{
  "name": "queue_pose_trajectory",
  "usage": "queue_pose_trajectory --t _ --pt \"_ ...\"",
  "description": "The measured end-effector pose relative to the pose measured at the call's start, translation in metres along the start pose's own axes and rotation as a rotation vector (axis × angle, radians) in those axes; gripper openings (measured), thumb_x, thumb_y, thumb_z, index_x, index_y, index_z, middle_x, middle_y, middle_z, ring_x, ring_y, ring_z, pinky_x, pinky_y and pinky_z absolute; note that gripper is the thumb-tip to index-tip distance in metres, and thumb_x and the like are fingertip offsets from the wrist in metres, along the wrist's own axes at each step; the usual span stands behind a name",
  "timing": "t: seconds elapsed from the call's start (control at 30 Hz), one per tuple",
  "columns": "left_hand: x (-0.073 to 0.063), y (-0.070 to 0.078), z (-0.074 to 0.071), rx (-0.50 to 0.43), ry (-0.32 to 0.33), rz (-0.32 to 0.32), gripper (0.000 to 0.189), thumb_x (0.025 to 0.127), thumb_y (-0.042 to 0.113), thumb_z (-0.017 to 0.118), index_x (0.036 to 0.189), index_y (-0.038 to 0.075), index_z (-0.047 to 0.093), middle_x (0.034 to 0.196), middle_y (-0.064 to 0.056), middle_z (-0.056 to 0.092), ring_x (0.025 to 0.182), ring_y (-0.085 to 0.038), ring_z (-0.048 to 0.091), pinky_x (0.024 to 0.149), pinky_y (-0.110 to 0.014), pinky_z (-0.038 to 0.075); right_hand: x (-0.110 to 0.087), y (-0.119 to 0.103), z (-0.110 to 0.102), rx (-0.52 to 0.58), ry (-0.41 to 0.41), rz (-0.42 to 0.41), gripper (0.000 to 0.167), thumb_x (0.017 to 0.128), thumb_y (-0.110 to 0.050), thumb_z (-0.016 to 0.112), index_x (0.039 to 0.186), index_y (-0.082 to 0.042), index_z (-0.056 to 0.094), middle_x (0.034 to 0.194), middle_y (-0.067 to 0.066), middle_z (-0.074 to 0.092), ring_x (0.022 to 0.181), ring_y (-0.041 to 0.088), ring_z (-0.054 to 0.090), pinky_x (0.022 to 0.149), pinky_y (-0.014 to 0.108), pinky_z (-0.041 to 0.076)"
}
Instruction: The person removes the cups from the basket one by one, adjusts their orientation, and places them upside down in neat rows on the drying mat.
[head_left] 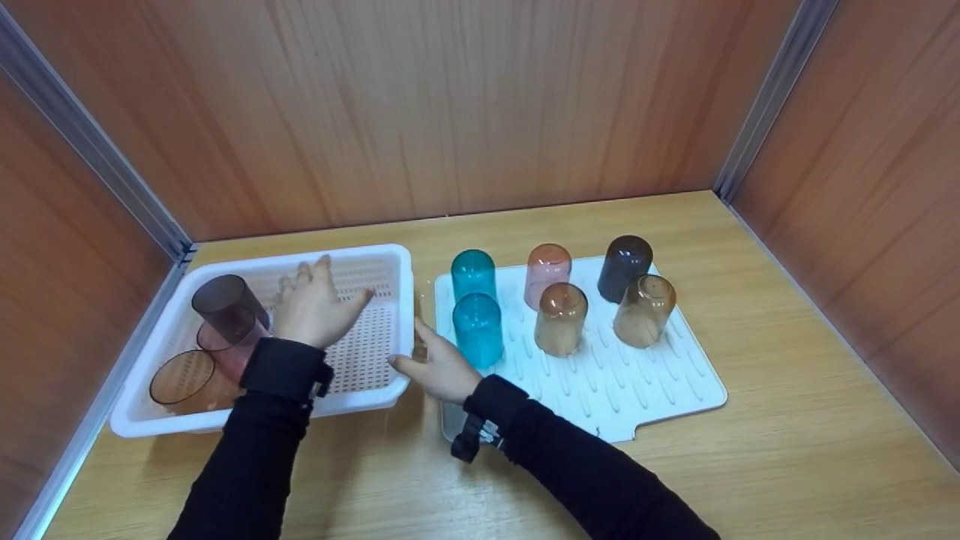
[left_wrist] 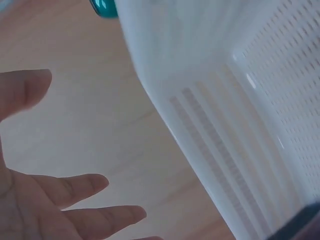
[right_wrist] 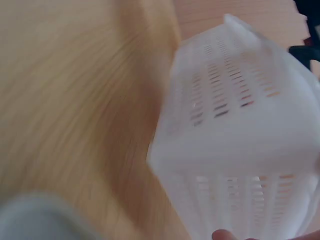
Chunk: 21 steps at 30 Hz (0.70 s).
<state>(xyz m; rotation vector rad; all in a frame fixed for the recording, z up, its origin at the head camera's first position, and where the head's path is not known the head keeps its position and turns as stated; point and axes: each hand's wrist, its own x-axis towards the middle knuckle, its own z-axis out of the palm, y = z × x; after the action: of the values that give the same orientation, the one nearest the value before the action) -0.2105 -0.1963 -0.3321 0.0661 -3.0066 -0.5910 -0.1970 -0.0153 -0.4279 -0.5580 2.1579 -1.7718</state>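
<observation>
My left hand (head_left: 315, 304) is over the white plastic basket (head_left: 262, 262), fingers spread and nothing held. In the left wrist view its thumb and fingertips stand apart from the basket's rim (left_wrist: 167, 122). My right hand (head_left: 446, 367) holds the basket's right rim, thumb over the edge and fingers along the outer side. Only a fingertip (right_wrist: 223, 234) shows clearly below the slotted wall (right_wrist: 225, 95) in the right wrist view. Inside the basket, at its left, are a dark grey tumbler (head_left: 225, 300), a pink tumbler (head_left: 238, 352) and an amber tumbler (head_left: 184, 379), partly overlapping.
Right of the basket lies a white ridged draining tray (head_left: 675, 382). Several upside-down tumblers stand on it, among them a teal one (head_left: 478, 330), a pink one (head_left: 548, 274), a dark one (head_left: 625, 268) and an amber one (head_left: 561, 319). Wooden panels (head_left: 450, 112) enclose the table.
</observation>
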Motion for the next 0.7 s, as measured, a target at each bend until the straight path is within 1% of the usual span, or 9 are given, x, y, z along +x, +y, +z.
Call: queue_pose_trajectory --t 0.1,0.23,0.3,0.37,0.43,0.53,0.6,0.63,0.7 --pt "0.005 -0.014 -0.006 0.038 0.012 -0.054 0.093 0.087 0.053 0.054 0.145 -0.01 0.019 0.143 -0.043 0.018 0.129 -0.062 0.014 0.104 -0.068 0.013 0.002 0.005 0.007 0.143 -0.01 -0.029 0.06 0.094 -0.011 0.055 0.146 -0.005 0.027 0.134 0.014 0.052 0.117 0.028 0.055 0.091 0.034 0.049" --pt "0.011 -0.032 -0.015 0.07 -0.012 -0.132 0.093 0.086 0.053 0.054 0.14 -0.015 0.023 0.137 -0.045 0.026 0.126 -0.061 0.022 0.101 -0.068 0.019 0.002 0.008 0.011 0.233 0.005 -0.025 0.051 0.095 -0.009 0.053 0.142 -0.002 0.033 0.128 0.012 0.058 0.115 0.031 0.057 0.092 0.036 0.049" --pt "0.013 -0.041 -0.019 0.077 -0.034 -0.174 0.089 0.087 0.053 0.051 0.136 -0.018 0.028 0.131 -0.045 0.033 0.122 -0.061 0.028 0.098 -0.067 0.025 0.002 0.008 0.012 0.24 0.014 -0.013 0.049 0.096 -0.01 0.052 0.141 -0.002 0.035 0.125 0.011 0.061 0.114 0.031 0.058 0.092 0.036 0.049" --pt "0.015 -0.049 -0.022 0.071 -0.067 -0.238 0.085 0.088 0.053 0.049 0.133 -0.017 0.033 0.128 -0.044 0.038 0.117 -0.06 0.035 0.091 -0.069 0.031 0.002 0.008 0.013 0.245 0.02 0.005 0.049 0.096 -0.011 0.052 0.141 -0.004 0.035 0.123 0.008 0.062 0.113 0.029 0.059 0.091 0.035 0.049" --pt "0.016 -0.056 -0.024 0.063 -0.097 -0.297 0.076 0.089 0.052 0.047 0.127 -0.015 0.043 0.124 -0.041 0.044 0.11 -0.057 0.043 0.082 -0.07 0.037 0.001 0.008 0.013 0.245 0.018 0.023 0.049 0.096 -0.012 0.052 0.142 -0.006 0.035 0.122 0.006 0.063 0.113 0.028 0.059 0.09 0.033 0.05" --pt "0.017 -0.063 -0.023 0.049 -0.134 -0.371 0.065 0.091 0.049 0.045 0.117 -0.009 0.055 0.123 -0.037 0.049 0.104 -0.053 0.049 0.076 -0.071 0.039 0.0 0.007 0.013 0.25 0.01 0.04 0.049 0.096 -0.013 0.052 0.142 -0.008 0.036 0.123 0.005 0.062 0.113 0.026 0.059 0.09 0.03 0.05" --pt "0.016 -0.067 -0.022 0.042 -0.132 -0.385 0.058 0.091 0.046 0.046 0.111 -0.007 0.06 0.121 -0.035 0.051 0.104 -0.05 0.051 0.076 -0.07 0.039 0.0 0.006 0.014 0.254 0.01 0.042 0.047 0.096 -0.013 0.053 0.141 -0.009 0.038 0.122 0.006 0.063 0.112 0.025 0.06 0.09 0.03 0.05" --pt "0.016 -0.068 -0.021 0.039 -0.122 -0.39 0.056 0.091 0.043 0.046 0.111 -0.007 0.06 0.121 -0.035 0.051 0.104 -0.05 0.051 0.077 -0.069 0.039 -0.001 0.006 0.014 0.258 0.011 0.044 0.046 0.096 -0.013 0.053 0.14 -0.01 0.039 0.122 0.006 0.063 0.112 0.025 0.06 0.09 0.03 0.05" --pt "0.015 -0.072 -0.019 0.039 -0.095 -0.395 0.057 0.091 0.038 0.047 0.118 -0.011 0.054 0.124 -0.037 0.046 0.107 -0.052 0.049 0.078 -0.069 0.04 -0.001 0.005 0.015 0.259 0.011 0.049 0.045 0.096 -0.014 0.054 0.139 -0.012 0.04 0.121 0.006 0.063 0.111 0.024 0.061 0.089 0.03 0.05"
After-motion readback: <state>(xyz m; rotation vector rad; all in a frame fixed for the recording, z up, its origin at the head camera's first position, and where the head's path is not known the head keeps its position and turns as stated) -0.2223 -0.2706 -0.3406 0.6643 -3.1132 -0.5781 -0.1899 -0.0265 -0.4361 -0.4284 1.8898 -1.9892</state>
